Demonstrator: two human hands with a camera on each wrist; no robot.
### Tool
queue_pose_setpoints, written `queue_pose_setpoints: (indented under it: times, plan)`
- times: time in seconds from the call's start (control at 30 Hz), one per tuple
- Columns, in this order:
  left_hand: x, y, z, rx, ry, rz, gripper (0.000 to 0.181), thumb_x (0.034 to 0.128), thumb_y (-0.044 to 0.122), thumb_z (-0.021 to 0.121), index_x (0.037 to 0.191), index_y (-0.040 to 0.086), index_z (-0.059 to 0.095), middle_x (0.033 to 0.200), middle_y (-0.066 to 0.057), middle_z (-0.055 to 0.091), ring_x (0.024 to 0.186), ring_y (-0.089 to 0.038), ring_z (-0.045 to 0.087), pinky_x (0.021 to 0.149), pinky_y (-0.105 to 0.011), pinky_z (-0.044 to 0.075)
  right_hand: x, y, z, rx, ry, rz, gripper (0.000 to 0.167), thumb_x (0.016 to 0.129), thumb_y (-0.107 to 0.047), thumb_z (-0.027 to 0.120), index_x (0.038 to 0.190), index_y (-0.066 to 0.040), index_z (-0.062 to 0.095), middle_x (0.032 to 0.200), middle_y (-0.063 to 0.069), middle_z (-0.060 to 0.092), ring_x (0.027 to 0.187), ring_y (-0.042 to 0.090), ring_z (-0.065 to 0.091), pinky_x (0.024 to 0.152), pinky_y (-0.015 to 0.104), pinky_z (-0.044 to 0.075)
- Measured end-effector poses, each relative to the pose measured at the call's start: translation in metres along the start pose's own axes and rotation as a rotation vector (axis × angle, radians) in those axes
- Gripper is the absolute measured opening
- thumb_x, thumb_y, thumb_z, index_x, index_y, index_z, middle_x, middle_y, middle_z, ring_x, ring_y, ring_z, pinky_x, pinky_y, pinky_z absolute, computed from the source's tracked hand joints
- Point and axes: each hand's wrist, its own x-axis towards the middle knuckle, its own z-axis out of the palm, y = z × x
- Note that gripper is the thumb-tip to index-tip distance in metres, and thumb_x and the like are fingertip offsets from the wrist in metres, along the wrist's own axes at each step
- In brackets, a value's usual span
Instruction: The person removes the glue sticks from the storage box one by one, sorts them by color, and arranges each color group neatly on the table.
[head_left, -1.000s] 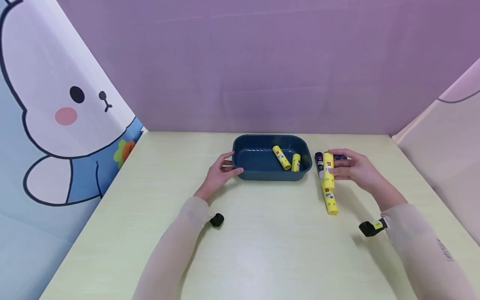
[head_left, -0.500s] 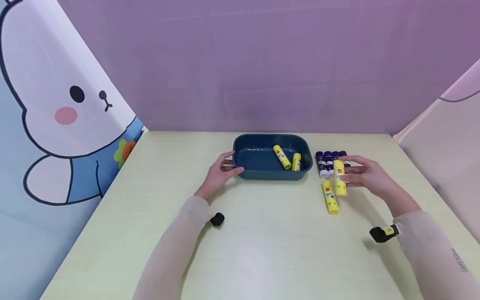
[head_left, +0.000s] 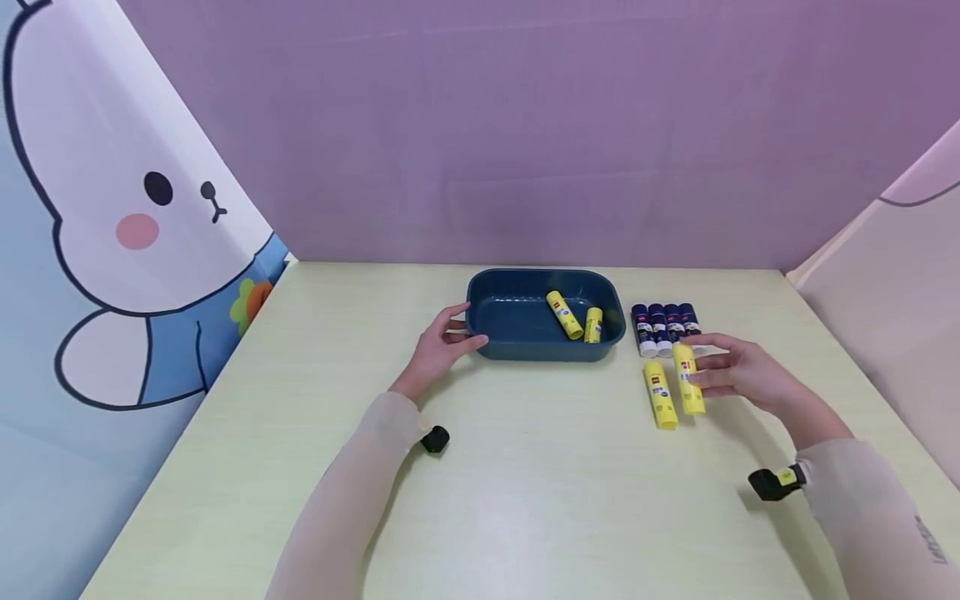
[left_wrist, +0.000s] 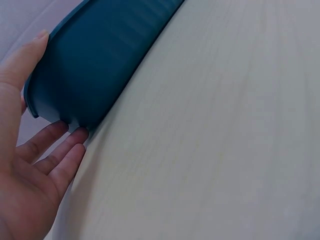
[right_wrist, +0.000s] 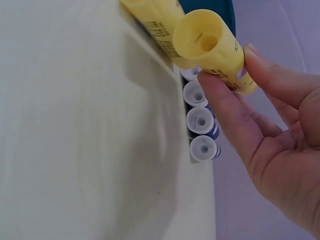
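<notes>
The left hand grips the left end of a dark blue tray; in the left wrist view its thumb lies on the rim of the tray and its fingertips touch the end wall. Two yellow glue sticks, one slanted and one more upright in the picture, lie inside. Between thumb and fingers the right hand pinches a yellow glue stick, whose hollow end faces the right wrist camera. Just left of it another yellow stick lies on the table.
Several navy glue sticks with white ends lie side by side right of the tray, behind the yellow pair. The pale table meets a purple cloth backdrop. A cartoon-printed cloth hangs at the left.
The right hand has moved right and toward the front with its yellow stick, from above the other sticks to beside the lying yellow one. The navy row is now more visible. The left hand stays on the tray.
</notes>
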Motion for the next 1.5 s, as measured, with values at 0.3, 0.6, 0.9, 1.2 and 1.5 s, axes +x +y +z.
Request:
queue_pose_setpoints:
  times: [0.3,0.6,0.9,1.2,1.5]
  plan:
    - [0.0,0.0,0.0,-0.012,-0.01,0.0,0.074,0.09,0.029,0.077,0.153,0.017,0.04,0.133,-0.018,0.056,0.119,-0.031,0.059,0.099,-0.045,0.049,0.0,0.012,0.001,0.008,-0.058,0.033,0.054,0.089,0.001,0.071,0.136,-0.02,0.054,0.123,0.022,0.06,0.096,0.011,0.066,0.084,0.039,0.057]
    - [-0.002,0.002,0.0,-0.002,0.005,0.008,0.072,0.0901,0.026,0.077,0.151,0.015,0.041,0.129,-0.016,0.057,0.116,-0.028,0.061,0.096,-0.042,0.051,0.003,0.013,0.003,-0.047,-0.09,0.073,0.074,0.091,-0.001,0.068,0.15,0.007,0.024,0.128,0.03,0.051,0.097,0.016,0.064,0.085,0.038,0.057]
    - [-0.003,0.0,0.0,0.011,0.009,0.008,0.072,0.0898,0.028,0.077,0.151,0.016,0.041,0.129,-0.015,0.058,0.116,-0.028,0.061,0.097,-0.043,0.051,0.007,0.01,0.003,-0.065,-0.112,0.079,0.072,0.09,-0.002,0.07,0.147,0.009,0.027,0.127,0.029,0.048,0.096,0.018,0.061,0.084,0.038,0.057]
    - [-0.012,0.021,-0.002,0.01,-0.019,-0.006,0.073,0.0913,0.025,0.076,0.152,0.011,0.039,0.132,-0.021,0.056,0.118,-0.031,0.06,0.097,-0.042,0.051,0.012,0.008,0.003,-0.098,-0.165,0.085,0.067,0.091,-0.003,0.068,0.144,0.01,0.029,0.12,0.025,0.047,0.095,0.02,0.058,0.083,0.034,0.057]
    - [-0.022,0.039,-0.003,0.009,-0.036,-0.028,0.07,0.0928,0.019,0.074,0.152,0.009,0.038,0.135,-0.025,0.053,0.121,-0.033,0.058,0.098,-0.041,0.05,0.013,0.007,0.002,-0.102,-0.192,0.104,0.069,0.091,-0.003,0.068,0.145,0.011,0.028,0.117,0.022,0.046,0.094,0.02,0.058,0.082,0.033,0.057]
